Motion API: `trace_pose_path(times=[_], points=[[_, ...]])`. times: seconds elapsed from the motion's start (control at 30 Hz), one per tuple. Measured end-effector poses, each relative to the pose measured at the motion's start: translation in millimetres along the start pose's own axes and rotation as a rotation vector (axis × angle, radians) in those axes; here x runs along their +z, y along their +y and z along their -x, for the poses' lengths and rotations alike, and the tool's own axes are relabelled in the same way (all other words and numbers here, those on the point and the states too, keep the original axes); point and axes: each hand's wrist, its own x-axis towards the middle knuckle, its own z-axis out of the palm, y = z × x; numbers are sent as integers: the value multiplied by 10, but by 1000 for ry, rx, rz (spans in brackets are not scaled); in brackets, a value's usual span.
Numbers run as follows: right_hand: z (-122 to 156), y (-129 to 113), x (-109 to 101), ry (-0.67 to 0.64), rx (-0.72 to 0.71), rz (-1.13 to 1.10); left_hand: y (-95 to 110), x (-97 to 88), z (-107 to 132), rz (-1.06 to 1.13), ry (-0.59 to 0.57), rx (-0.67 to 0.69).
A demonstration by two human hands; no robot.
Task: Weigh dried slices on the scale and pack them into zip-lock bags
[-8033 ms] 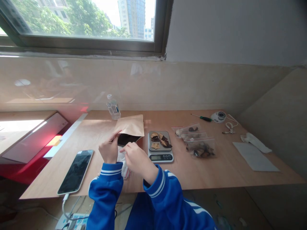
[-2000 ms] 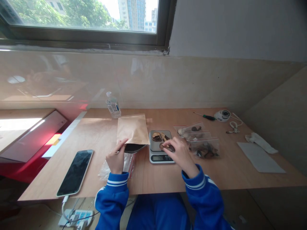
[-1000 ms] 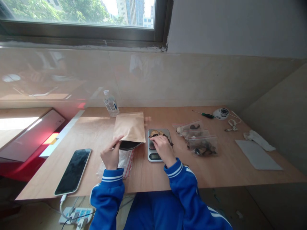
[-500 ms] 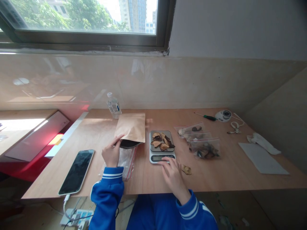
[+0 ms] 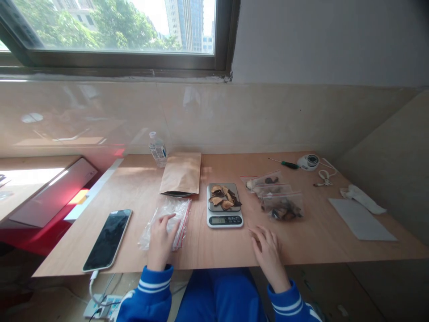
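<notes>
Though the scale [image 5: 225,214] shows digits [image 5: 220,220], they blur; bottle label [image 5: 158,152] likewise.

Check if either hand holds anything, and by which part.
Left hand: open over the clear bags, nothing visibly held. Right hand: low over the table; can't tell whether it hides or holds something.

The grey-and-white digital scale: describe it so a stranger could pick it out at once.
On the light-brown wooden table below the dark-framed window, find the flat brown paper pouch. Right of it sits the grey-and-white rectangular digital scale. Unlike its neighbours, it has a narrow display and carries loose brown dried slices.
</notes>
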Motion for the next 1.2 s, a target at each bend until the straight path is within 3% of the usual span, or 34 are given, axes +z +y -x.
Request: trace_pose_path(times=[0.13,0.33,0.43,0.57,0.67,0.73,0.83,1.03,1.2], points=[[21,177,39,20,-4,-98,48,54,338,-108,-78,-4],[-97,234,-64,69,26,-66,85,45,299,-94,-57,-6],[-183,-67,-186,60,50,-91,142,-1,301,-22,-53,-31],[-288,-828,-259,-159,63,-465,367,-80,424,53,25,-57],[-378,-1376,-136,-319,120,-776,567,-98,519,70,118,-19],[-451,-1619,20,-369,233,-937,656,-82,553,87,146,7],[-565,-1794,275,-357,359,-1099,704,-55,565,102,171,9],[-665,-1872,651,-348,418,-1310,622,-92,535,90,124,-7],[-584,-1925,787,-303,481,-1078,374,24,496,255,49,-71]])
